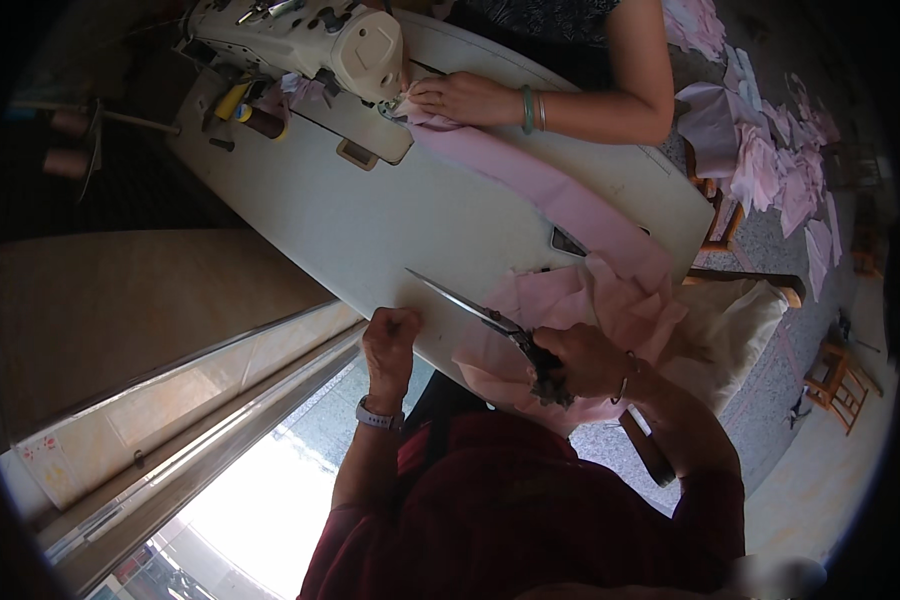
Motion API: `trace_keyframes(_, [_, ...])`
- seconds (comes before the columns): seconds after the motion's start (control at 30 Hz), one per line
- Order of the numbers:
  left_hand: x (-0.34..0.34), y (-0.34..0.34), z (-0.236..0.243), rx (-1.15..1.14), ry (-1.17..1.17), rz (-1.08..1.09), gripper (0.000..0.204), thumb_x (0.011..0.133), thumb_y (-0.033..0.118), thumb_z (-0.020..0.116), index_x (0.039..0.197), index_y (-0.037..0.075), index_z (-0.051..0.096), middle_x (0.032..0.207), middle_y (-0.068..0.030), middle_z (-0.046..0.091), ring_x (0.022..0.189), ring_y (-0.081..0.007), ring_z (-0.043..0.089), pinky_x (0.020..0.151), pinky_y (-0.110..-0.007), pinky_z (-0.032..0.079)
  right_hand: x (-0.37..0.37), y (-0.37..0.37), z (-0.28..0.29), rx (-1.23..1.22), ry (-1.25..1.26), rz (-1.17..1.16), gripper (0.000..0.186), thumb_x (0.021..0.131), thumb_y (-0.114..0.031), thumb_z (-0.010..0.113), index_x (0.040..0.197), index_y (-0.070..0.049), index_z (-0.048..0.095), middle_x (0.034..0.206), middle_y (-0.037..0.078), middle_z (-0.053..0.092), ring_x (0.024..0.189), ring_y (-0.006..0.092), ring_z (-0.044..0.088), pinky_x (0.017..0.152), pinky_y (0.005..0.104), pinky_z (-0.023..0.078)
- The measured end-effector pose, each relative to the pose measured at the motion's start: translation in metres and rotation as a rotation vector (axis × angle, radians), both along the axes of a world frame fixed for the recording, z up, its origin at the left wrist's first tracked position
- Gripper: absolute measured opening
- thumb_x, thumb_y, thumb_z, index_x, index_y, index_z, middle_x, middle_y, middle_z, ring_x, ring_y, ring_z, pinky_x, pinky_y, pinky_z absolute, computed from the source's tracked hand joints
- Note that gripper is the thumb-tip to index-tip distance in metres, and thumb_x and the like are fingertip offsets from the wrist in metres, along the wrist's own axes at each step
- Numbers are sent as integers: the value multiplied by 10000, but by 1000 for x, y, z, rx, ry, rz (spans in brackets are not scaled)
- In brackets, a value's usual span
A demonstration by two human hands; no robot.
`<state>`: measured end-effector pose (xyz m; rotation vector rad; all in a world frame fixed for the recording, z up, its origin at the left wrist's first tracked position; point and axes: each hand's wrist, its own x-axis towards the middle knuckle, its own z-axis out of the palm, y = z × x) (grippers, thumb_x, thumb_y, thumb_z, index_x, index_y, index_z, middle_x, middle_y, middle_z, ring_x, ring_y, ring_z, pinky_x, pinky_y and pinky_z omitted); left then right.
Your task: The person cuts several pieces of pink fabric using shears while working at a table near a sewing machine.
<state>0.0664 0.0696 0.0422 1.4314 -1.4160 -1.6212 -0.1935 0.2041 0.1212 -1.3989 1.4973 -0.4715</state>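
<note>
My right hand (582,362) is closed round the dark, wrapped-looking handles of a pair of scissors (467,305). The blades point up and left over the pale table. Under and beside the scissors, thin pink fabric (620,310) lies in loose folds along the near table edge. My left hand (391,335) is at that same edge, left of the blade tips, its fingers curled together; whatever they hold, if anything, is hidden. From the loose folds a long pink strip (560,195) runs up to a sewing machine (310,45), where a co-worker's hand (450,98) presses it down.
A thread spool (262,122) and a yellow item (232,100) lie beside the machine. A dark phone-like object (568,240) is partly under the strip. Pink cloth pieces (770,160) are heaped at the right. A wooden stool (838,385) stands on the floor beyond.
</note>
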Motion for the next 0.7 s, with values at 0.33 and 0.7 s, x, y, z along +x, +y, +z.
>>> trace_keyframes(0.33, [-6,-7,5,-198,-122,-139,47,899,21,589,887,1,548,848,-83,658,760,-122,598,700,-258,495,-1,-2,2,32,35,-3,425,752,-398,775,868,-56,550,733,134,658,711,366,654,647,451,499])
trace_keyframes(0.7, [-9,-12,5,-226,-201,-209,21,905,18,566,904,0,555,859,-84,654,759,-114,587,702,-255,489,-2,-1,-3,25,33,-11,444,755,-416,774,880,-56,547,723,131,655,696,360,655,642,443,502])
